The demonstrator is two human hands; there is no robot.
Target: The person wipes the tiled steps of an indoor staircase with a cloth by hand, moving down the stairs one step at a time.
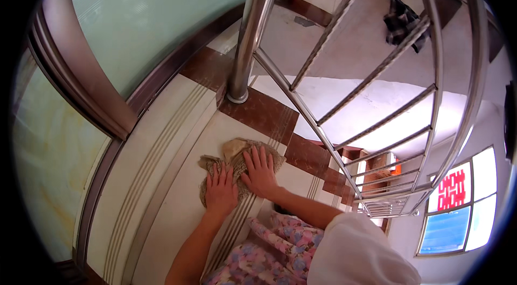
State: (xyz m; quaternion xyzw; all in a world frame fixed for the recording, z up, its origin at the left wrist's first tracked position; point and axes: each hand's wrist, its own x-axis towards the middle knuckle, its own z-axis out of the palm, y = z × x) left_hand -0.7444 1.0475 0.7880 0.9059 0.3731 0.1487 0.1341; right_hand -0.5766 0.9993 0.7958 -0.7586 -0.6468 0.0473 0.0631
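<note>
Brown cleaning rag (237,162) spread on a cream tiled stair step (177,199), left hand (221,191) laid flat on its near part, fingers extended, right hand (259,171) pressed open-palmed beside it, steel railing post (250,37) seen just beyond, floral garment (269,252) below.

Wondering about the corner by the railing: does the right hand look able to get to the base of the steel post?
Probably yes: the right hand lies on the cloth, and only bare tile separates it from the steel post.

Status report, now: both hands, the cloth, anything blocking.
Left hand and right hand flat on the brown cloth, pressing it to the tiled step. Neither grip closed. Steel railing post just beyond the cloth.
</note>
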